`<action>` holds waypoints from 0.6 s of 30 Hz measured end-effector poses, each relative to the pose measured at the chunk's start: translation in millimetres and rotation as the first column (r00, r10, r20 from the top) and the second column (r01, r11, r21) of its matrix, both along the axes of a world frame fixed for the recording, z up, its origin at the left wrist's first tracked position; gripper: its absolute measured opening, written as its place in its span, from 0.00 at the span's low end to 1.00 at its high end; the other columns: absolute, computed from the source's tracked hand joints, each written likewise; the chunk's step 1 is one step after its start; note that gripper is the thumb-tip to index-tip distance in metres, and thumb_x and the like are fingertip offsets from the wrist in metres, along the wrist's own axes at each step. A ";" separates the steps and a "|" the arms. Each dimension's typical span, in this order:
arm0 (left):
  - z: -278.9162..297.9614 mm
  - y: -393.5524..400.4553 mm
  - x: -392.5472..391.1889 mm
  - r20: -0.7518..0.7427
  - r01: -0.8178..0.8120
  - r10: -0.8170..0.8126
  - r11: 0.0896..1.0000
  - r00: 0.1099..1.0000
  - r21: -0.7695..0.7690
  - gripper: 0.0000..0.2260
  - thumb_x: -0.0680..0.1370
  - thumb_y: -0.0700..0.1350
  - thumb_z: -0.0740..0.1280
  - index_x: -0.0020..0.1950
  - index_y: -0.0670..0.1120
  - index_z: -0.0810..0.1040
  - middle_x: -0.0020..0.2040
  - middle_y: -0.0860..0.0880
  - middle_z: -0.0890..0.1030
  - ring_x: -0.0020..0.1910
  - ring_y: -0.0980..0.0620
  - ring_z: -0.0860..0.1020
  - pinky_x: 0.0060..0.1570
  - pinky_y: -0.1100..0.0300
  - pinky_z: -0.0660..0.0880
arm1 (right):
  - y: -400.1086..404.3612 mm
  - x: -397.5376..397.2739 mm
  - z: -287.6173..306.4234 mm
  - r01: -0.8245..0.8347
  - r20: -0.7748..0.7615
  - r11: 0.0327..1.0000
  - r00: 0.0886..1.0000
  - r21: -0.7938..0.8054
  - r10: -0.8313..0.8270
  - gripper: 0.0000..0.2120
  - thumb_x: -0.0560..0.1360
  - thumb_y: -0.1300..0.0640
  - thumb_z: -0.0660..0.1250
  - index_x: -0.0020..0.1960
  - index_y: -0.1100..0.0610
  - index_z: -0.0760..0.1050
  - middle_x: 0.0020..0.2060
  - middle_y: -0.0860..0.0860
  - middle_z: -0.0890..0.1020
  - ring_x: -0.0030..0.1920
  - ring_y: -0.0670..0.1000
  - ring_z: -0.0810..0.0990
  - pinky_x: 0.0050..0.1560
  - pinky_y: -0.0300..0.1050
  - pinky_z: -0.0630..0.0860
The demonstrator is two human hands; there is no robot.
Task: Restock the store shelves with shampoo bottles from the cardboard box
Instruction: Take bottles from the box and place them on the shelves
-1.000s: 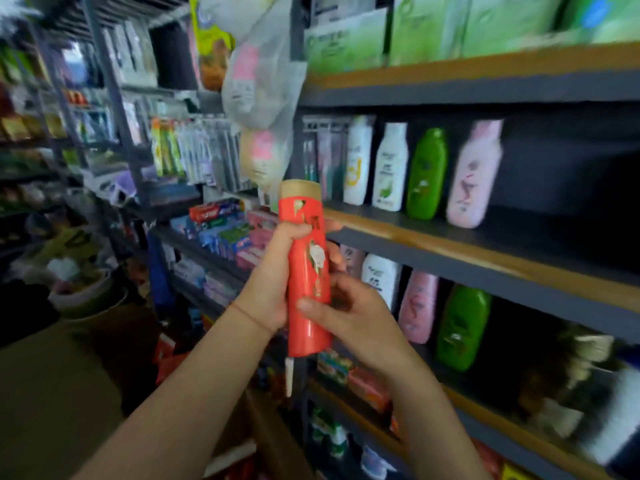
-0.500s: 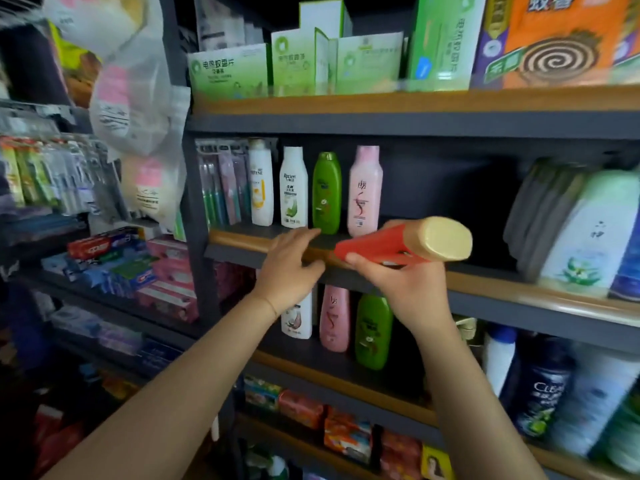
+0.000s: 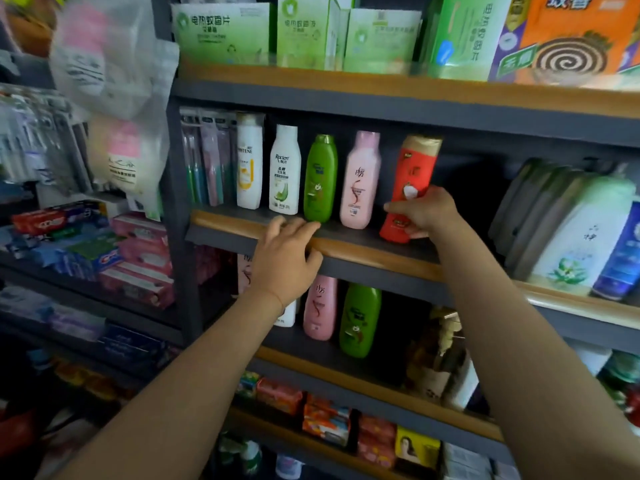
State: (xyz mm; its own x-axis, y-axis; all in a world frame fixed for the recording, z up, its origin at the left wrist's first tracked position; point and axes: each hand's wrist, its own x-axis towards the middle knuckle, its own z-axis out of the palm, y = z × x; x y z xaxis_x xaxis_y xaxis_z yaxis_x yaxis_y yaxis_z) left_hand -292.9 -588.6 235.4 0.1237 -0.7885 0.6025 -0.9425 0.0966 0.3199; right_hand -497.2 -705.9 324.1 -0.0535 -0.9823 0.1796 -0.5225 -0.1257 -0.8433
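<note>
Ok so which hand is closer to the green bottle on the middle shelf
Left. The left hand rests on the shelf edge just below the green bottle; the right hand grips the red bottle, beyond the pink bottle.

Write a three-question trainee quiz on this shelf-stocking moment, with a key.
1. True or false: the red bottle stands at the right end of the row, next to the pink bottle.
2. Which hand grips the red bottle? A) left B) right C) both
3. Fill in: the left hand rests on the shelf's wooden ____.

Key: 1 true; 2 B, the right hand; 3 edge.
</note>
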 end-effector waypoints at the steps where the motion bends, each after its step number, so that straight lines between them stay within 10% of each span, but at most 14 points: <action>1: -1.1 0.0 0.7 -0.003 0.001 -0.002 1.000 1.000 -0.010 0.27 0.75 0.53 0.53 0.71 0.48 0.74 0.67 0.49 0.77 0.69 0.41 0.65 0.67 0.45 0.69 | -3.8 2.4 0.5 -0.006 0.014 1.000 1.000 0.015 0.005 0.19 0.67 0.54 0.78 0.53 0.56 0.75 0.46 0.57 0.82 0.35 0.54 0.82 0.42 0.55 0.83; 14: -6.4 -3.5 0.0 0.011 -0.017 0.017 0.999 1.000 -0.038 0.27 0.75 0.54 0.51 0.70 0.49 0.75 0.65 0.51 0.78 0.70 0.40 0.66 0.67 0.44 0.68 | -15.4 10.8 1.5 -0.002 0.015 0.998 1.000 0.062 0.001 0.28 0.66 0.55 0.79 0.61 0.62 0.71 0.55 0.60 0.80 0.47 0.59 0.84 0.45 0.56 0.83; 18: -7.5 -3.8 0.3 0.010 0.003 -0.003 0.998 1.000 -0.058 0.28 0.75 0.54 0.51 0.69 0.48 0.76 0.64 0.51 0.78 0.68 0.40 0.67 0.65 0.44 0.70 | 23.4 11.6 6.1 0.099 -0.139 0.963 0.981 -0.251 -0.137 0.32 0.71 0.55 0.73 0.67 0.65 0.61 0.66 0.63 0.67 0.59 0.63 0.75 0.52 0.45 0.71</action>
State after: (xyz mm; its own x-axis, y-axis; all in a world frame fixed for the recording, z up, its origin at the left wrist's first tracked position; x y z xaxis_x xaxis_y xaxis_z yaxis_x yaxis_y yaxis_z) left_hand -292.6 -592.4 227.8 0.1148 -0.7523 0.6488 -0.9454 0.1177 0.3039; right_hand -485.5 -682.5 330.2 -0.1198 -0.8969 0.4257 -0.6665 -0.2451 -0.7041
